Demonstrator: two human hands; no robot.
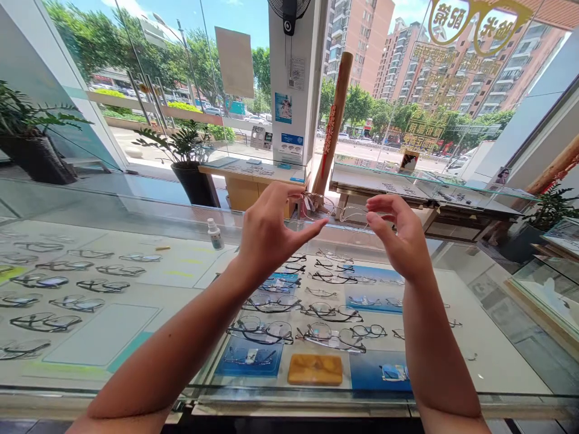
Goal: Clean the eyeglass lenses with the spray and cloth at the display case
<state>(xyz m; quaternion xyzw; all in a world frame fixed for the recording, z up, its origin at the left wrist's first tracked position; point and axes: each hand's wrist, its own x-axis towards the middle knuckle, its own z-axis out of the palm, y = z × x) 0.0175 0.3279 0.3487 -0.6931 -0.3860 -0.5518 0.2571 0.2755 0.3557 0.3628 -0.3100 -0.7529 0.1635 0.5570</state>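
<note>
Up in front of me, above the glass counter, is a pair of thin metal-framed eyeglasses [335, 211]. A small white tag shows by the left lens. My left hand [271, 226] has its fingertips at the left end of the frame, with the thumb stretched out below the lens. At the right end, my right hand [400, 235] is closed, thumb and fingers pinching the frame. Rows of eyeglasses [330, 310] lie inside the display case under my hands. A small white bottle [215, 235] stands on the glass to the left of my left forearm.
The glass display counter [493, 325] stretches across in front of me. A yellow-brown case [315, 369] lies inside near its front edge. Beyond are a low display table [244, 169], a leaning wooden post [335, 114], a potted plant [185, 175] and large windows.
</note>
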